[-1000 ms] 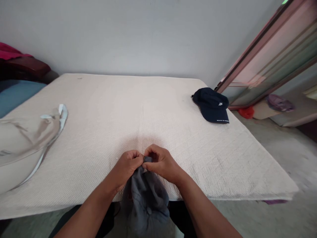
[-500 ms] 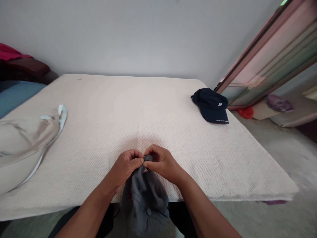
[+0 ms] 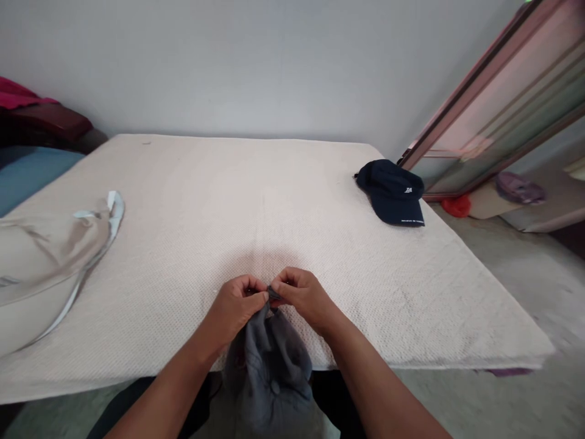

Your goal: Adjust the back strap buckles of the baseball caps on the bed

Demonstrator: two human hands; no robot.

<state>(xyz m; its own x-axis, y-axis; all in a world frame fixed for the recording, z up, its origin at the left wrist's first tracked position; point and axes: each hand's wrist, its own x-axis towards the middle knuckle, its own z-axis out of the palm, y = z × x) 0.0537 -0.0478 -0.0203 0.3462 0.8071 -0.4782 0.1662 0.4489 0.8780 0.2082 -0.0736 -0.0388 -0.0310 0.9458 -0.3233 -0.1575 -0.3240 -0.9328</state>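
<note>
A dark grey cap (image 3: 278,390) hangs over the near edge of the table, its button and crown toward me. My left hand (image 3: 240,305) pinches the cap's back strap between thumb and forefinger. From the other side, my right hand (image 3: 301,296) grips the short end of the same strap, fingertips almost touching the left ones. The fingers partly cover the strap and any buckle on it. Farther off at the right lies a navy cap (image 3: 390,192) with white lettering, apart from both hands.
A beige bag-like cloth item (image 3: 46,274) with pale edging lies on the left of the table, which has a white textured cover (image 3: 205,195). Behind stands a grey wall (image 3: 256,67). A pink-framed glass door (image 3: 493,91) is at the right, a blue cushion (image 3: 41,174) at far left.
My right fingers have shifted on the strap and now cover the piece that stuck out between them. The grey cap stays in about the same place.
</note>
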